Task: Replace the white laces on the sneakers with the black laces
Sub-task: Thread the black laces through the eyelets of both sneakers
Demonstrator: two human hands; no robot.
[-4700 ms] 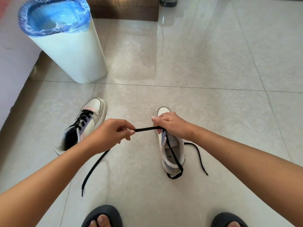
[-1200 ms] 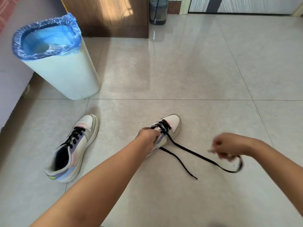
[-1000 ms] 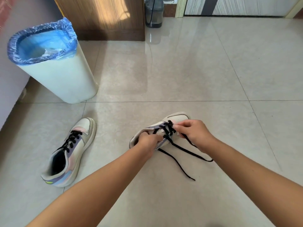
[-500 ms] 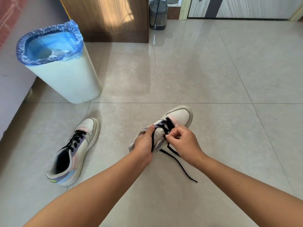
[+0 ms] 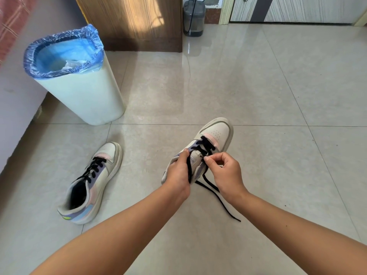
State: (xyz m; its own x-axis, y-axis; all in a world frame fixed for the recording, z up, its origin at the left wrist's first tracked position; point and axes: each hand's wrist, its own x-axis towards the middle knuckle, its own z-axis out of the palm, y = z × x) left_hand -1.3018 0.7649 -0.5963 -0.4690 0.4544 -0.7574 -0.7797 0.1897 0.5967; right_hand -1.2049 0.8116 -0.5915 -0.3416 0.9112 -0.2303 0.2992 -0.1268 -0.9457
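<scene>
A white sneaker (image 5: 217, 132) with pastel panels is lifted off the floor, toe pointing away. My left hand (image 5: 177, 173) grips its heel side and collar. A black lace (image 5: 206, 145) crosses its lower eyelets. My right hand (image 5: 224, 171) pinches that lace at an eyelet by the tongue. Loose lace ends (image 5: 220, 199) trail down onto the tiles. The other sneaker (image 5: 93, 179), laced in black, lies on the floor to the left.
A white bin (image 5: 79, 92) with a blue liner stands at the back left beside a wall. A wooden cabinet (image 5: 135, 20) and a small grey container (image 5: 193, 16) are at the back. Glossy floor tiles (image 5: 278, 96) stretch to the right.
My right hand pulled a lace end out to the right, then came back to the eyelets. The sneaker has been raised and turned slightly; my left hand keeps hold of it.
</scene>
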